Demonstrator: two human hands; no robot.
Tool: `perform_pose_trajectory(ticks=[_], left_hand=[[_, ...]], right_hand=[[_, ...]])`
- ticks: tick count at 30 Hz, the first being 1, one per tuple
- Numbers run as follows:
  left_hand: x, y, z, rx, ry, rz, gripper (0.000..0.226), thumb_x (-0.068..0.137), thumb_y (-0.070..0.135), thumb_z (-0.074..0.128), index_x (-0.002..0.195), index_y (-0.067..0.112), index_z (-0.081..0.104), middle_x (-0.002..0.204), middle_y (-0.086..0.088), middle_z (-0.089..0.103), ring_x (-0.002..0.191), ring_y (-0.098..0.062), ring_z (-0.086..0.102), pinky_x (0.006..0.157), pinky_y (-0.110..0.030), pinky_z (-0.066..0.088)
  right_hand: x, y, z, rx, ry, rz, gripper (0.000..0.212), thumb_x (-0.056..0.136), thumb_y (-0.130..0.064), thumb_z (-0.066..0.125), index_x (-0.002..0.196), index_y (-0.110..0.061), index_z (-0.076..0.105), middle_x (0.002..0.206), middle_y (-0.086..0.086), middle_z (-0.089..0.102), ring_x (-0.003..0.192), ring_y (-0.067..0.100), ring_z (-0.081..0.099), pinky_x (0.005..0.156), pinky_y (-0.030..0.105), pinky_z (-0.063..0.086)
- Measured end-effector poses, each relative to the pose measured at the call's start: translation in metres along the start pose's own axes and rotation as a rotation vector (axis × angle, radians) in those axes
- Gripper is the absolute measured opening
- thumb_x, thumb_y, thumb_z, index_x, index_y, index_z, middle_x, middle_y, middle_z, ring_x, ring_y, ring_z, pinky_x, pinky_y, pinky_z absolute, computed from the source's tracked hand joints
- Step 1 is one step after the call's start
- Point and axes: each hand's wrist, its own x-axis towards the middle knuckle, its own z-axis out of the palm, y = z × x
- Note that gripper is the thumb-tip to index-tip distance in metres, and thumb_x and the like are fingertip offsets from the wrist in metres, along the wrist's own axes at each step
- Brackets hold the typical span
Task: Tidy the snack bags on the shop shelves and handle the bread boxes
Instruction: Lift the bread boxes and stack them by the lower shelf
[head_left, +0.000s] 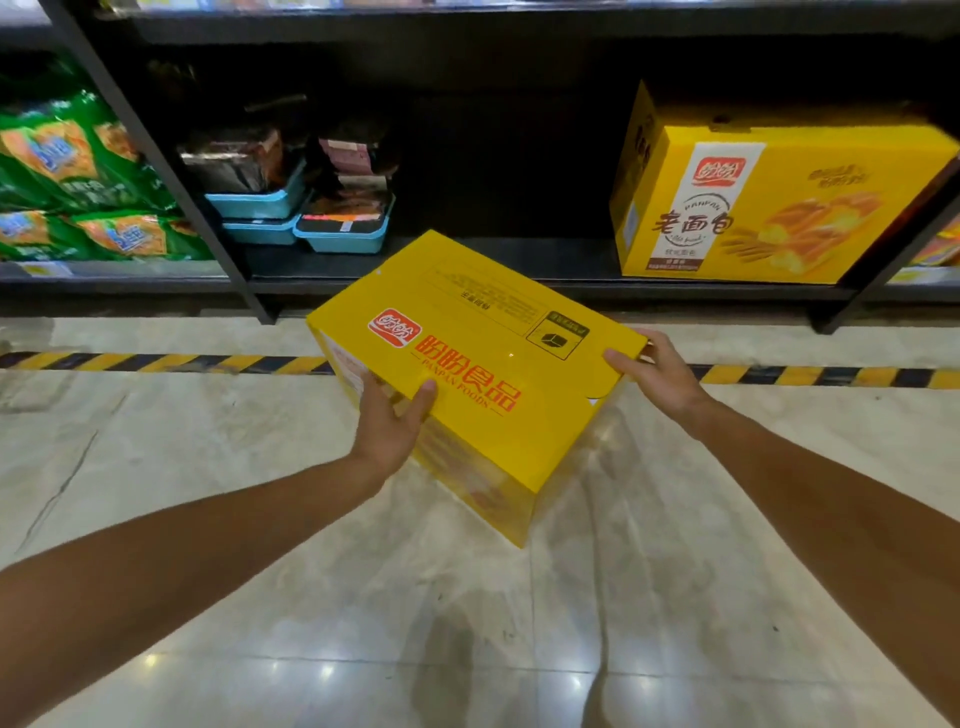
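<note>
I hold a yellow bread box (483, 332) with red print above the floor, just in front of the bottom shelf. My left hand (389, 421) grips its near left edge, thumb on top and fingers underneath. Around its right end my right hand (657, 371) grips too, thumb over the top edge. The box is tilted, its far corner pointing into the shelf gap. A second yellow bread box (769, 208) stands on the black shelf (519, 267) at the right. Green snack bags (78, 176) fill the shelf bay at the left.
Blue trays (343, 231) of dark packets are stacked on the shelf left of the gap. Black slanted shelf posts (171, 176) separate the bays. A yellow-black hazard strip (156, 362) runs along the glossy tiled floor.
</note>
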Motion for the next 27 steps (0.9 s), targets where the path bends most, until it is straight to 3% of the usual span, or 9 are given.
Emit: perform_pose_trajectory(ticks=[3,5,6,8,13,15,18,23,27], left_hand=[[-0.047,0.000,0.022,-0.015,-0.167,0.054,0.099,0.084,0.043,0.082,0.153,0.032,0.012,0.142,0.035,0.030,0.137,0.005,0.033,0.104,-0.003,0.036],[-0.068,-0.008,0.029,0.020,-0.257,0.070,0.132,0.066,0.062,0.088,0.158,0.041,-0.004,0.165,0.024,-0.001,0.154,-0.003,0.001,0.121,-0.021,0.027],[-0.073,-0.017,0.030,0.083,-0.303,0.093,0.144,0.059,0.070,0.088,0.158,0.047,-0.014,0.166,0.018,-0.024,0.155,-0.005,-0.017,0.125,-0.031,0.020],[-0.083,-0.032,0.024,0.186,-0.344,0.145,0.152,0.053,0.076,0.086,0.154,0.051,-0.025,0.160,0.013,-0.043,0.152,-0.004,-0.029,0.128,-0.042,0.015],[-0.089,-0.054,-0.011,0.302,-0.308,0.294,0.148,0.053,0.083,0.081,0.156,0.050,-0.020,0.159,0.018,-0.043,0.158,-0.010,-0.015,0.126,-0.050,0.025],[-0.086,-0.059,-0.025,0.327,-0.307,0.298,0.147,0.053,0.085,0.079,0.158,0.046,-0.017,0.160,0.018,-0.041,0.158,-0.011,-0.012,0.125,-0.049,0.027],[-0.085,-0.061,-0.036,0.311,-0.324,0.355,0.141,0.060,0.073,0.084,0.162,0.040,-0.007,0.165,0.016,-0.033,0.159,-0.010,-0.003,0.123,-0.049,0.032],[-0.083,-0.058,-0.049,0.283,-0.303,0.434,0.127,0.064,0.070,0.084,0.164,0.032,0.014,0.172,0.010,-0.013,0.158,-0.005,0.005,0.119,-0.033,0.039],[-0.082,-0.051,-0.079,0.221,-0.191,0.480,0.092,0.078,0.047,0.087,0.156,0.030,0.041,0.171,0.010,0.016,0.156,-0.009,0.022,0.116,-0.044,0.044]], right_hand=[[-0.008,0.000,0.002,-0.007,0.022,0.018,0.059,0.099,-0.034,0.068,0.148,-0.015,0.041,0.132,0.002,0.056,0.126,0.021,0.055,0.096,0.031,0.041],[-0.020,-0.002,0.009,-0.036,0.062,-0.002,0.060,0.098,-0.036,0.069,0.147,-0.014,0.041,0.126,0.001,0.057,0.122,0.021,0.057,0.093,0.030,0.041],[-0.025,-0.002,0.011,-0.057,0.079,-0.006,0.061,0.097,-0.038,0.070,0.146,-0.014,0.042,0.124,0.001,0.058,0.121,0.021,0.058,0.091,0.030,0.042],[-0.035,0.003,0.011,-0.142,0.083,-0.041,0.066,0.092,-0.048,0.072,0.142,-0.016,0.045,0.121,0.000,0.062,0.115,0.022,0.062,0.087,0.031,0.044],[-0.076,0.001,0.003,-0.467,-0.034,-0.188,0.083,0.072,-0.075,0.068,0.143,-0.038,0.045,0.118,-0.011,0.060,0.097,0.013,0.065,0.084,0.033,0.049],[-0.091,0.004,0.003,-0.473,-0.158,-0.212,0.092,0.070,-0.074,0.071,0.150,-0.045,0.037,0.129,-0.014,0.057,0.104,0.011,0.064,0.089,0.032,0.052],[-0.100,0.012,0.010,-0.429,-0.292,-0.234,0.107,0.071,-0.056,0.080,0.160,-0.042,0.022,0.143,-0.015,0.048,0.120,0.011,0.058,0.100,0.030,0.052],[-0.099,0.010,0.018,-0.401,-0.163,-0.261,0.110,0.065,-0.054,0.084,0.160,-0.035,0.031,0.133,0.002,0.068,0.113,0.021,0.069,0.100,0.048,0.057],[-0.106,-0.004,0.028,-0.392,-0.033,-0.422,0.101,0.065,-0.059,0.082,0.153,-0.024,0.048,0.108,0.000,0.079,0.093,0.015,0.076,0.089,0.044,0.062]])
